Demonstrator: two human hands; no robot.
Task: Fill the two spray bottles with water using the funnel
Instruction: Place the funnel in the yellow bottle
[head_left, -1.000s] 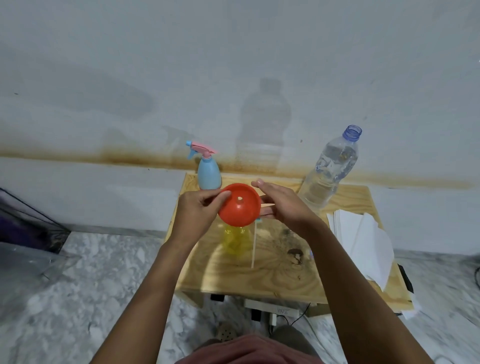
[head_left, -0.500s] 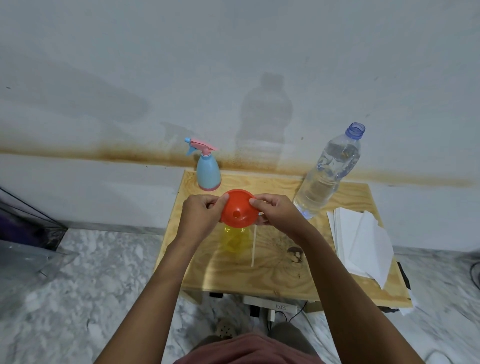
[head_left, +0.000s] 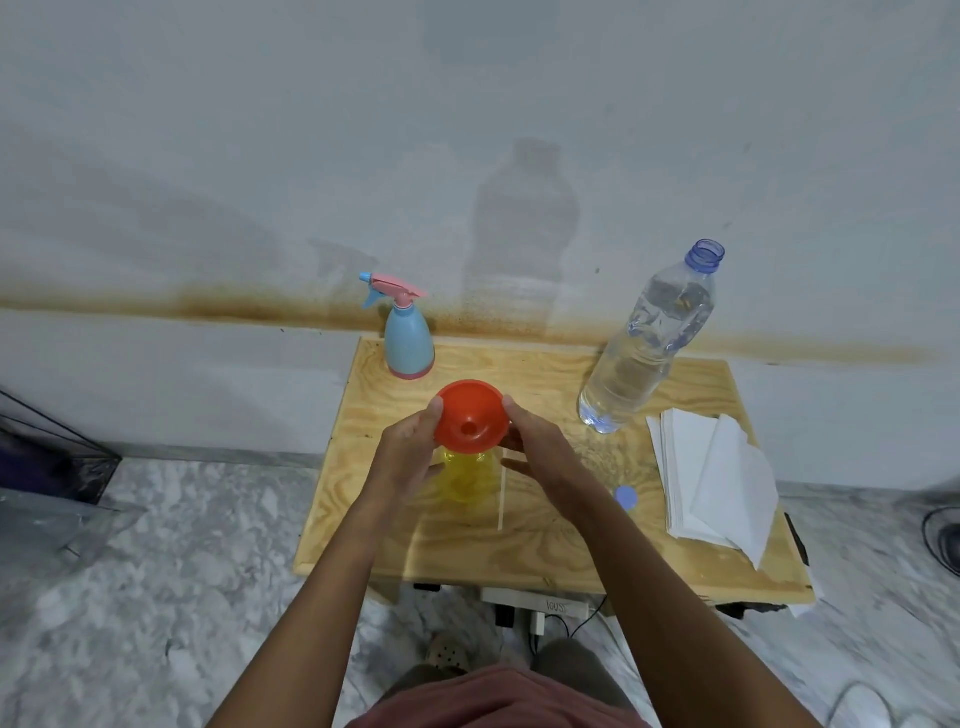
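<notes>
An orange funnel (head_left: 470, 421) sits mouth-up on top of a yellow spray bottle (head_left: 464, 479) in the middle of the wooden table (head_left: 545, 540). My left hand (head_left: 410, 454) touches the funnel's left rim with thumb and fingers. On the funnel's right side, my right hand (head_left: 540, 457) has its thumb at the rim and its fingers spread loose. A blue spray bottle (head_left: 408, 340) with its pink trigger head on stands at the table's back left. An uncapped clear water bottle (head_left: 649, 338), partly full, stands at the back right.
A stack of white paper napkins (head_left: 711, 478) lies on the table's right side. A small blue cap (head_left: 626, 497) lies near my right wrist. A thin pale tube (head_left: 502, 488) lies beside the yellow bottle. A power strip (head_left: 535, 605) sits under the table's front edge.
Both hands lowered the funnel from a tilted hold down onto the yellow bottle, where it now sits level. My right hand's fingers have loosened from it.
</notes>
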